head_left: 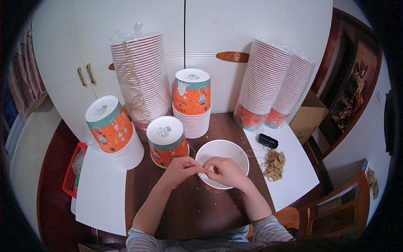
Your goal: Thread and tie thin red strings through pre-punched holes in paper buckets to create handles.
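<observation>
An orange paper bucket with a white inside (230, 152) stands upright in front of me, its open mouth facing up. Over its near left rim, my left hand (181, 171) and my right hand (225, 171) meet with pinched fingertips. Between them is a thin strand of twine, mostly hidden by the fingers. More thin strands run from the bucket's right rim toward a tangled bundle of tan twine (274, 164). Just left of the bucket, an upside-down orange and green paper bucket (168, 143) has a twine loop at its right side.
Inverted bucket stacks stand at left (110, 126) and back centre (192, 101). Tall plastic-wrapped stacks rise at back left (140, 75) and back right (264, 80). A black, stapler-like object (268, 141) lies beside the twine. A red basket (73, 172) is at far left, a wooden chair (336, 210) at right.
</observation>
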`<state>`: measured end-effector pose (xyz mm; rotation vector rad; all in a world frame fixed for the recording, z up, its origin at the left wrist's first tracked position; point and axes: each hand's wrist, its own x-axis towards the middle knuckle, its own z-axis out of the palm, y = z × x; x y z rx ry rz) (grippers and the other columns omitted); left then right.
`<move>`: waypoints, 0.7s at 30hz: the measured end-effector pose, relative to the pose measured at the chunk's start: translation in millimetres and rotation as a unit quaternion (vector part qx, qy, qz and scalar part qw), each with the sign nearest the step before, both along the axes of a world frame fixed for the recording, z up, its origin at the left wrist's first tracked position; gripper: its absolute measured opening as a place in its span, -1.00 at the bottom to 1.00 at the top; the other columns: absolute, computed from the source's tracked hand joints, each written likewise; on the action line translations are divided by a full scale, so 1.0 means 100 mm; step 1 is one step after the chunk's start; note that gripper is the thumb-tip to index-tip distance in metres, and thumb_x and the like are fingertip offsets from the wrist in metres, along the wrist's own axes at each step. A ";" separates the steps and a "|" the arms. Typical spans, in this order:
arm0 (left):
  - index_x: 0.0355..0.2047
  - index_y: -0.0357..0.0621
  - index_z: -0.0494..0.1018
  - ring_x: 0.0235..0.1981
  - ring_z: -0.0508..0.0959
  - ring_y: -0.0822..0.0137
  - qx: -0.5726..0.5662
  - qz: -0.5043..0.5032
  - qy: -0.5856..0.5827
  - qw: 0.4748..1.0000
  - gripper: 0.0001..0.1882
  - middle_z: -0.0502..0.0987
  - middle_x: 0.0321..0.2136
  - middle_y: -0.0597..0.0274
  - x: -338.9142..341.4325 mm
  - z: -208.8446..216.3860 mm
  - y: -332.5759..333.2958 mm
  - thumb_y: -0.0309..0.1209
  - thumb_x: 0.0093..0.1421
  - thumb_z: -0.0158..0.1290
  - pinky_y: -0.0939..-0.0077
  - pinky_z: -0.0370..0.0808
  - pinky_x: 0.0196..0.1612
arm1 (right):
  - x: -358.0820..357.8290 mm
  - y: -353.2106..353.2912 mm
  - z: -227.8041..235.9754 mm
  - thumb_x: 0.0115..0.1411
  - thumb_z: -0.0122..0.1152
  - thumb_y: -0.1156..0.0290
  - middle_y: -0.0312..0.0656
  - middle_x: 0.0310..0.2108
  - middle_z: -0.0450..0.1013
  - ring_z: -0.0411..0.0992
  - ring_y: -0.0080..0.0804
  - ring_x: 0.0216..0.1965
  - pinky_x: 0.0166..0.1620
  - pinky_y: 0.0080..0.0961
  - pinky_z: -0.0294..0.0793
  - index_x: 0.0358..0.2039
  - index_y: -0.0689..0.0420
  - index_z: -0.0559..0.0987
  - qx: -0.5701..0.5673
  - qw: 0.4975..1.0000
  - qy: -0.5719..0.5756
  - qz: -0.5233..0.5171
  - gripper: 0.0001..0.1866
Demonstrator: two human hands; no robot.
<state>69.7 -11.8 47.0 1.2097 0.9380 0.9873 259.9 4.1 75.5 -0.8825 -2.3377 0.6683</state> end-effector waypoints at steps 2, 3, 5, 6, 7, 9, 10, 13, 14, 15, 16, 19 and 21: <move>-0.45 -0.24 0.46 -0.50 0.46 0.58 0.037 0.023 0.020 0.999 -0.92 0.52 -0.52 0.29 0.01 -0.01 -0.01 -0.51 0.01 0.06 0.74 0.36 -0.45 | -0.01 -0.02 0.03 -0.02 0.13 0.39 -0.16 -0.56 0.45 0.45 -0.26 -0.51 -0.40 -0.45 0.41 -0.48 0.16 0.47 -0.063 0.998 0.010 -0.012 -0.88; -0.45 -0.26 0.45 -0.48 0.47 0.56 0.046 0.028 0.026 0.998 -0.92 0.52 -0.52 0.28 0.01 -0.03 0.00 -0.51 0.00 0.06 0.72 0.38 -0.42 | -0.01 -0.02 0.01 -0.02 0.13 0.39 -0.16 -0.56 0.45 0.45 -0.26 -0.51 -0.40 -0.45 0.41 -0.48 0.16 0.47 -0.063 0.998 0.010 -0.013 -0.88; -0.46 -0.27 0.45 -0.46 0.49 0.54 0.055 0.033 0.031 0.997 -0.91 0.52 -0.52 0.27 0.02 -0.03 0.00 -0.52 -0.01 0.07 0.70 0.40 -0.38 | 0.00 0.01 -0.06 -0.02 0.13 0.41 -0.18 -0.59 0.46 0.45 -0.35 -0.55 -0.44 -0.51 0.42 -0.44 0.16 0.50 -0.077 0.996 0.049 -0.012 -0.87; -0.47 -0.28 0.45 -0.47 0.48 0.55 0.066 0.043 0.053 0.995 -0.91 0.52 -0.53 0.27 0.03 -0.01 -0.01 -0.52 -0.01 0.07 0.71 0.40 -0.39 | 0.00 0.00 -0.05 -0.02 0.13 0.41 -0.18 -0.59 0.46 0.45 -0.35 -0.55 -0.44 -0.51 0.42 -0.44 0.16 0.50 -0.077 0.996 0.049 -0.013 -0.87; -0.47 -0.29 0.44 -0.48 0.48 0.56 0.078 0.054 0.075 0.993 -0.90 0.52 -0.53 0.27 0.05 -0.01 -0.01 -0.51 -0.01 0.07 0.71 0.40 -0.41 | 0.01 -0.01 -0.04 -0.03 0.13 0.43 -0.18 -0.56 0.48 0.46 -0.40 -0.54 -0.43 -0.54 0.42 -0.40 0.16 0.52 -0.087 0.994 0.071 -0.003 -0.85; -0.47 -0.30 0.44 -0.49 0.48 0.56 0.087 0.066 0.092 0.990 -0.89 0.52 -0.54 0.28 0.04 -0.03 -0.02 -0.50 -0.01 0.07 0.71 0.40 -0.41 | 0.00 0.00 -0.03 -0.03 0.12 0.45 -0.18 -0.52 0.49 0.46 -0.45 -0.52 -0.42 -0.56 0.42 -0.36 0.16 0.53 -0.098 0.991 0.094 0.009 -0.82; -0.46 -0.31 0.44 -0.50 0.48 0.56 0.097 0.077 0.110 0.986 -0.89 0.52 -0.55 0.28 0.03 -0.03 -0.02 -0.50 -0.01 0.07 0.71 0.40 -0.42 | 0.01 0.01 -0.03 -0.03 0.12 0.46 -0.19 -0.49 0.50 0.47 -0.48 -0.51 -0.42 -0.58 0.43 -0.33 0.16 0.53 -0.112 0.989 0.097 0.025 -0.80; -0.47 -0.31 0.45 -0.52 0.48 0.58 0.109 0.084 0.114 0.984 -0.88 0.52 -0.56 0.29 0.04 -0.03 -0.03 -0.49 -0.01 0.07 0.72 0.40 -0.43 | 0.02 0.02 -0.05 -0.03 0.13 0.48 -0.20 -0.47 0.51 0.47 -0.50 -0.51 -0.41 -0.60 0.43 -0.32 0.17 0.54 -0.128 0.985 0.105 0.038 -0.79; -0.47 -0.31 0.45 -0.52 0.48 0.58 0.109 0.084 0.114 0.984 -0.88 0.52 -0.56 0.29 0.05 -0.02 -0.04 -0.49 -0.01 0.07 0.72 0.40 -0.43 | 0.01 0.02 -0.06 -0.03 0.13 0.48 -0.20 -0.46 0.51 0.47 -0.49 -0.51 -0.41 -0.60 0.43 -0.33 0.18 0.54 -0.131 0.985 0.110 0.036 -0.81; -0.47 -0.30 0.45 -0.51 0.48 0.58 0.107 0.083 0.125 0.983 -0.89 0.52 -0.56 0.29 0.05 0.01 -0.05 -0.49 -0.01 0.07 0.72 0.40 -0.43 | 0.01 0.02 -0.06 -0.03 0.13 0.48 -0.20 -0.46 0.51 0.47 -0.49 -0.51 -0.41 -0.60 0.43 -0.33 0.18 0.54 -0.131 0.985 0.110 0.036 -0.81; -0.47 -0.30 0.45 -0.51 0.48 0.58 0.106 0.083 0.136 0.981 -0.89 0.52 -0.56 0.29 0.06 0.01 -0.05 -0.49 -0.01 0.08 0.73 0.40 -0.43 | -0.01 0.01 -0.06 -0.04 0.15 0.48 -0.20 -0.48 0.51 0.47 -0.48 -0.52 -0.42 -0.59 0.43 -0.35 0.18 0.55 -0.118 0.986 0.116 0.025 -0.82; -0.47 -0.30 0.46 -0.52 0.48 0.59 0.112 0.085 0.122 0.983 -0.88 0.52 -0.56 0.30 0.06 0.00 -0.06 -0.48 -0.01 0.08 0.73 0.40 -0.44 | -0.04 -0.01 -0.02 -0.04 0.16 0.47 -0.18 -0.50 0.50 0.47 -0.45 -0.54 -0.43 -0.58 0.43 -0.39 0.16 0.56 -0.086 0.990 0.111 -0.002 -0.85; -0.46 -0.31 0.47 -0.52 0.48 0.59 0.116 0.077 0.123 0.983 -0.87 0.52 -0.56 0.30 0.06 0.00 -0.06 -0.48 -0.01 0.08 0.73 0.40 -0.45 | -0.04 -0.02 -0.01 -0.04 0.16 0.47 -0.18 -0.52 0.49 0.47 -0.43 -0.55 -0.44 -0.57 0.42 -0.41 0.15 0.56 -0.067 0.992 0.100 -0.020 -0.87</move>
